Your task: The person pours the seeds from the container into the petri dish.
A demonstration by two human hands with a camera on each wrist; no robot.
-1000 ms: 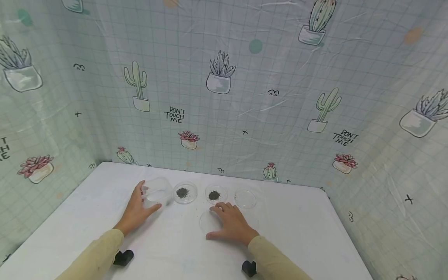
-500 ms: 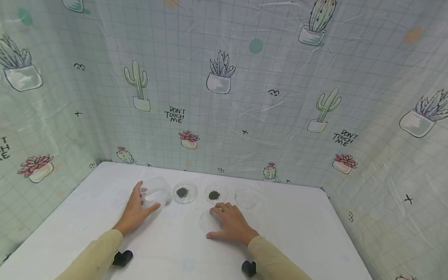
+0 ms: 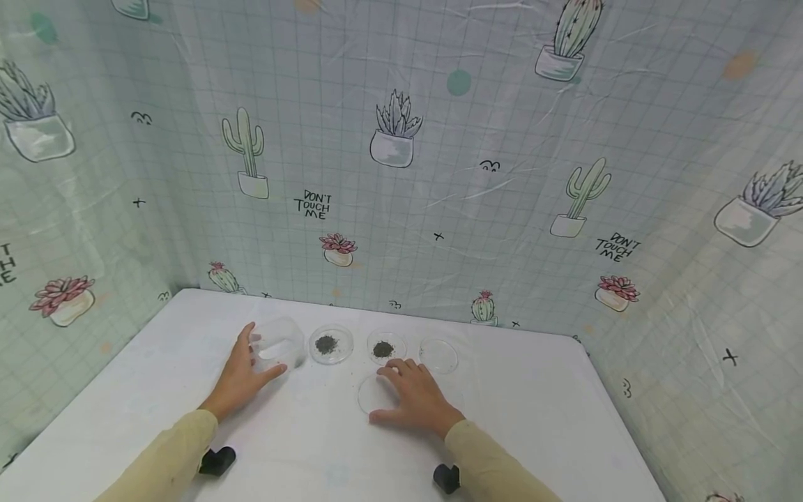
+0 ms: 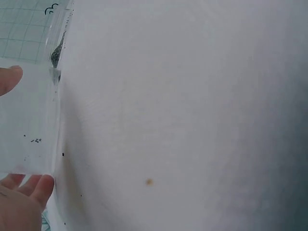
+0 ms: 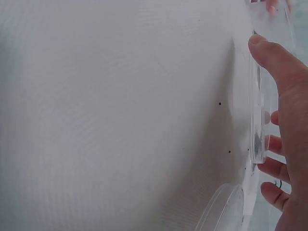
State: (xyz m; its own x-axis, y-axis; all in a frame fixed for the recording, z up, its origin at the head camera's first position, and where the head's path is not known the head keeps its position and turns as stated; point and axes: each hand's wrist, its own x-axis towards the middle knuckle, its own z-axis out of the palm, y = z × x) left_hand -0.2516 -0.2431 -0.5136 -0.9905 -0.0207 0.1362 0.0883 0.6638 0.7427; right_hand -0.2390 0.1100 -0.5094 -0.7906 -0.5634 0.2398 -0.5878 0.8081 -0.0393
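Note:
In the head view, my left hand (image 3: 241, 373) grips a clear plastic container (image 3: 279, 335) at the table's left, thumb on one side and fingers on the other. The left wrist view shows its tall, cloudy wall (image 4: 24, 115) with a few dark specks. Around the rim of a shallow clear petri dish (image 3: 366, 396), my right hand (image 3: 417, 401) holds with thumb and fingertips; its palm hides part of the dish. In the right wrist view, that dish (image 5: 257, 106) appears edge-on between thumb and fingers.
Behind the hands, two petri dishes hold dark granules (image 3: 326, 345) and dark brownish granules (image 3: 383, 350). A third clear dish (image 3: 439, 357) stands to their right. Another clear round dish (image 5: 226, 209) lies near the right hand. Dark specks dot the white table (image 3: 533, 418); patterned cloth (image 3: 401, 202) surrounds it.
The left hand and its container have shifted slightly left since one second ago. The right hand keeps its place on the petri dish.

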